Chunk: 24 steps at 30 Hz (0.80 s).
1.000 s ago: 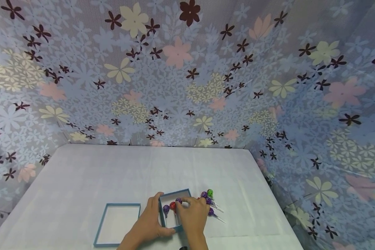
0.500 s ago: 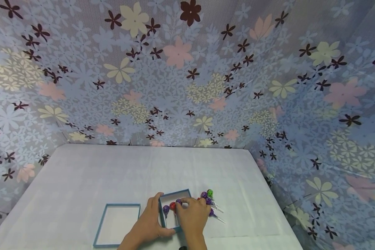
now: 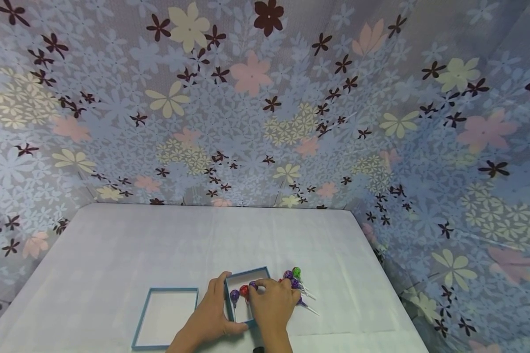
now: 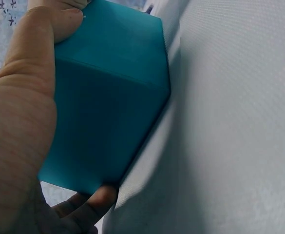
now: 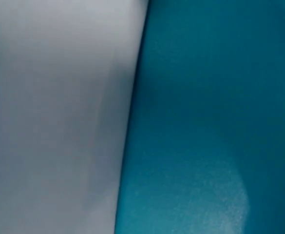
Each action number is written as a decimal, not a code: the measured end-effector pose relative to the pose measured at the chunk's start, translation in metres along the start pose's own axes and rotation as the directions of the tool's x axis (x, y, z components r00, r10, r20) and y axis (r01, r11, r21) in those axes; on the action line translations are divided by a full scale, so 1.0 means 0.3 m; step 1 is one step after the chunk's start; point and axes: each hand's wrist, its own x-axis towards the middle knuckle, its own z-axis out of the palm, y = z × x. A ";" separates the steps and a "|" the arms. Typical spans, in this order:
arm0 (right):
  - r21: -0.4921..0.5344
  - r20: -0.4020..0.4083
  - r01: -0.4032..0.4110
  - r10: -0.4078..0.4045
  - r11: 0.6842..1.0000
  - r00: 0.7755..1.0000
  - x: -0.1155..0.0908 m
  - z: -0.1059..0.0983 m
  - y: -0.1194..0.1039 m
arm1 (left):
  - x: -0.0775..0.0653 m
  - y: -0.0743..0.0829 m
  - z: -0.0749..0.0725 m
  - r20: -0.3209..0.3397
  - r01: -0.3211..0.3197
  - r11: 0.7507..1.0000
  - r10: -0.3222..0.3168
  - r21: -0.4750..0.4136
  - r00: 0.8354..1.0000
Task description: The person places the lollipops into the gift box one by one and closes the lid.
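Observation:
On the white table, my left hand grips the side of a blue box with a white inside. The left wrist view shows its thumb and fingers around the teal outer walls. Inside lie a purple lollipop, stick toward me, and a red lollipop. My right hand reaches over the box's right side and pinches another purple lollipop; its stick is hidden by the hand. In the right wrist view, only a blue box wall fills the right half.
Right of the box lies a loose pile of lollipops, among them a green lollipop and several purple ones, sticks pointing right. A blue-rimmed open tray or lid lies left of my left hand. Flowered cloth hangs behind the table.
Almost nothing differs. My right hand has shifted very slightly and now covers more of the lowest purple lollipop in the pile; the left hand and box keep their place.

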 end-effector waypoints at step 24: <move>-0.091 0.103 0.010 -0.001 0.996 0.995 0.008 0.002 -0.007 | 0.001 0.001 0.006 -0.021 -0.008 1.000 0.008 0.020 1.000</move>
